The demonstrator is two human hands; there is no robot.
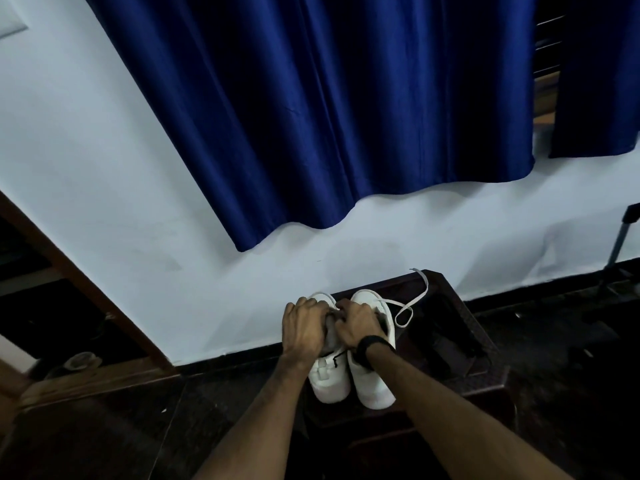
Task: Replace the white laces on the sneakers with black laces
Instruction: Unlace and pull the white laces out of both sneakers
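Two white sneakers stand side by side on a dark wooden stool, toes toward me. My left hand grips the upper part of the left sneaker, fingers curled over its lacing area. My right hand, with a black band on the wrist, curls over the gap between the shoes near the right sneaker. A loose white lace loops off the right sneaker across the stool. A short bit of black lace shows on the left sneaker below my hands. What the fingers pinch is hidden.
The stool stands against a pale wall under a blue curtain. A dark floor surrounds it. A wooden door frame runs at the left, and a tripod leg stands at the far right.
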